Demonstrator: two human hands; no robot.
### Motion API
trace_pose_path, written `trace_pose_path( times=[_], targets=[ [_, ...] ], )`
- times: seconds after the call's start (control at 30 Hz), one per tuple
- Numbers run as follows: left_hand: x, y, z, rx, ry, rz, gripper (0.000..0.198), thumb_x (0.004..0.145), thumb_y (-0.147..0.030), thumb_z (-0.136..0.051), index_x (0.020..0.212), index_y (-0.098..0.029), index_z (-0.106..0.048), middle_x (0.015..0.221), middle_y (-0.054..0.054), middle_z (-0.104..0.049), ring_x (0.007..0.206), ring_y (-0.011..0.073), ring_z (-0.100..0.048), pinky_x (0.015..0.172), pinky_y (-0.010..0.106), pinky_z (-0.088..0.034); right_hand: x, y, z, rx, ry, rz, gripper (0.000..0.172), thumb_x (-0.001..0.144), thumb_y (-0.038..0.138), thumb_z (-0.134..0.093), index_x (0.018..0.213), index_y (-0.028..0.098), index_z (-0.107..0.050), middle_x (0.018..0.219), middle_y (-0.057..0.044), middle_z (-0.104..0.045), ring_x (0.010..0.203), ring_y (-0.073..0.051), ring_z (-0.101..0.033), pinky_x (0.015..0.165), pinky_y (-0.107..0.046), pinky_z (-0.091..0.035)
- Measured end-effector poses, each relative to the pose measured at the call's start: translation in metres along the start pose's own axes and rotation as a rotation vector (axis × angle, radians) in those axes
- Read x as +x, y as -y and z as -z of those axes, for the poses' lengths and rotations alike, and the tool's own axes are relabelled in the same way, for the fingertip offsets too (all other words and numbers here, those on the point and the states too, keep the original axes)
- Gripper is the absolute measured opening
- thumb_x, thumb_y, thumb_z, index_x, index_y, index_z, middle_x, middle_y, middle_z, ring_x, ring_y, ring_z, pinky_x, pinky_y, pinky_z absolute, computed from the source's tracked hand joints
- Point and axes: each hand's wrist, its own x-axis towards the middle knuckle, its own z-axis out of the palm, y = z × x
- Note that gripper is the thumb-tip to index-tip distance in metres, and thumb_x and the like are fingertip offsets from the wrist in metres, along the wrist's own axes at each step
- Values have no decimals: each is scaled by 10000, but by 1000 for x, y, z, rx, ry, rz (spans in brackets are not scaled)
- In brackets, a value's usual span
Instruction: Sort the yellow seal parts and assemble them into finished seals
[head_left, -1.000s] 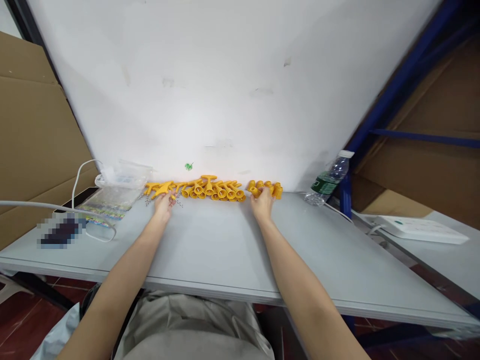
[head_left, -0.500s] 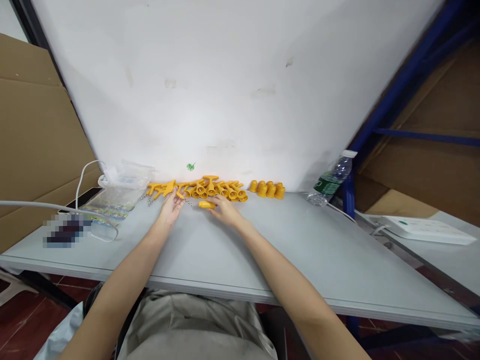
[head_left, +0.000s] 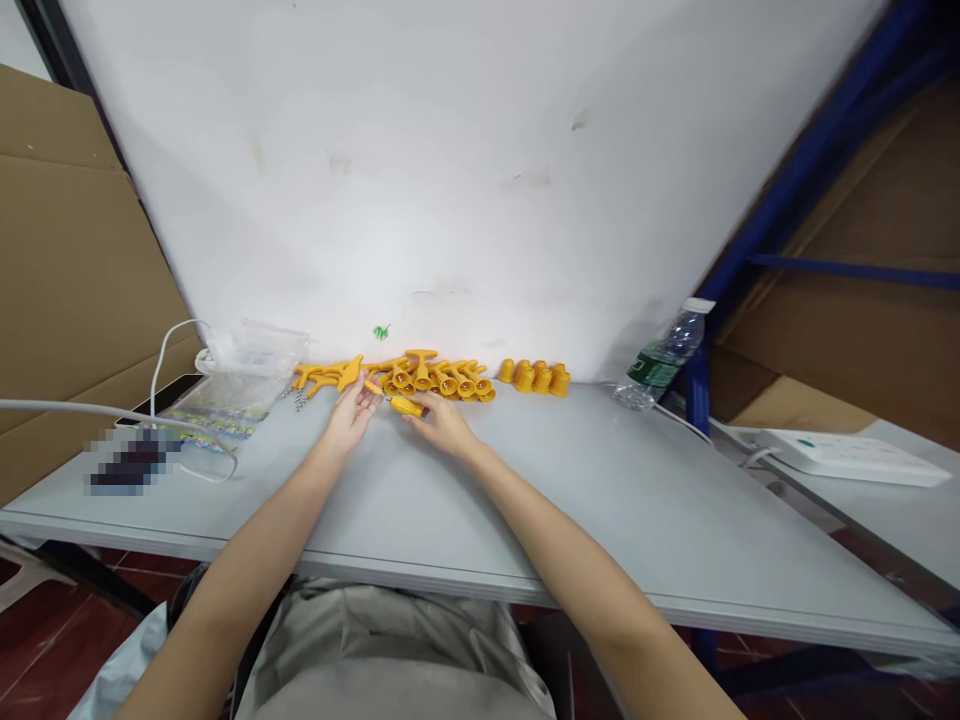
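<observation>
My left hand [head_left: 352, 415] is closed on a yellow T-shaped handle [head_left: 350, 374] whose metal spiral points right. In my right hand [head_left: 442, 424] is a yellow cup [head_left: 406, 406], pinched on its side. The spiral's tip meets the cup's near end; whether it is inside cannot be made out. Behind both hands, against the white wall, lie several yellow pieces with handles and cups [head_left: 448, 384]. Loose handles with bare metal spirals [head_left: 298, 398] lie left of my left hand. Several separate yellow cups [head_left: 524, 379] stand to the right.
On the left of the grey table [head_left: 480, 520] are clear plastic bags [head_left: 225, 395], a phone [head_left: 157, 402], a white cable [head_left: 157, 365] and a blurred dark object [head_left: 131, 465]. A bottle [head_left: 664, 358] leans at the right, near a white power strip [head_left: 851, 457].
My left hand has moved slightly right with the handle, and my right hand slightly left with the cup. The spiral and the cup have come together.
</observation>
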Motion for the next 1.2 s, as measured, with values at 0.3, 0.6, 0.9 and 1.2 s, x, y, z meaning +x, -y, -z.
trace_pose_path(
  times=[0.3, 0.6, 0.9, 1.2],
  targets=[
    [4, -1, 1, 210, 30, 37, 368, 937, -445, -497, 1093, -156, -662, 1056, 99, -719, 869, 142, -670, 775, 252, -533, 4, -19, 7, 45, -96, -23, 324, 831, 296, -646, 1132, 188, -699, 1003, -91, -685, 847, -214, -620, 832, -382, -506],
    [6, 10, 11, 885, 83, -206, 555, 935, -535, -446, 1317, -136, -503, 916, 103, -710, 439, 80, -518, 470, 226, -426, 7, -31, 5, 121, -186, -38, 416, 787, 272, -666, 1192, 185, -624, 1140, -122, -655, 900, -229, -638, 881, -432, -515],
    [6, 5, 23, 1445, 363, -636, 657, 928, -417, -449, 1521, -189, -279, 1479, 168, -450, 1326, 302, -469, 1090, 484, -378, 12, -45, 10, 326, -246, -144, 396, 739, 364, -709, 1084, 187, -628, 1081, -97, -688, 822, -196, -661, 812, -401, -558],
    [-5, -4, 16, 1593, 310, -561, 479, 893, -288, -450, 1365, -213, -490, 863, 57, -674, 806, 239, -646, 842, 372, -489, 13, -55, 15, 366, -184, -93, 461, 758, 357, -699, 1181, 186, -628, 1234, -128, -650, 893, -203, -665, 896, -429, -527]
  ],
)
